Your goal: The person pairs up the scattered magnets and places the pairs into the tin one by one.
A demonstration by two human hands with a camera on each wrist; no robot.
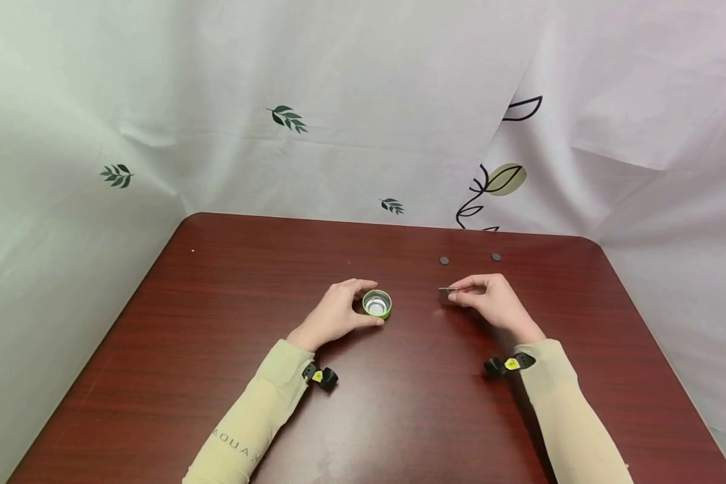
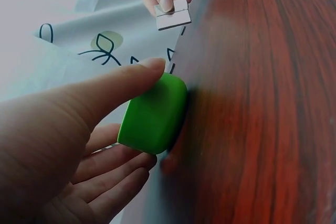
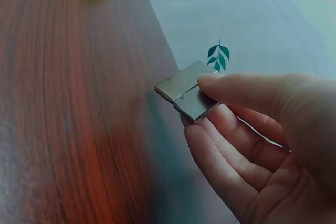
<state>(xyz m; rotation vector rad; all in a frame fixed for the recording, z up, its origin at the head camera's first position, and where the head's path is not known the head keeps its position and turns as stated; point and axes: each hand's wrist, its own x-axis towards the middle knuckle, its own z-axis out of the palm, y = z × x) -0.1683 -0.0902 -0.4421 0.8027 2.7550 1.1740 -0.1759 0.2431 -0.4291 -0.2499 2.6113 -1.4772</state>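
A person sits at a dark red wooden table (image 1: 218, 376), both forearms in pale yellow sleeves (image 1: 251, 417) resting on it.

The left hand (image 1: 335, 312) grips a small round green cup (image 1: 377, 303) that stands open side up on the table near the middle. The thumb and fingers are curled around its sides, the thumb (image 2: 121, 85) pressed against the green wall in the left wrist view.

The right hand (image 1: 490, 299) is to the right of the cup, well apart from it. Its thumb and fingers pinch two flat, square silver metal pieces (image 3: 186, 90) that sit side by side with their edges touching, one slightly offset from the other. The pieces are held just above the tabletop; whether they touch it cannot be told.

Beyond the right hand, two small dark round discs (image 1: 444, 260) lie on the table near its far edge, a little apart from each other.

A white cloth (image 1: 363, 101) printed with green leaves hangs behind and around the table. A small black camera with a yellow mark (image 1: 320, 376) sits on each wrist.
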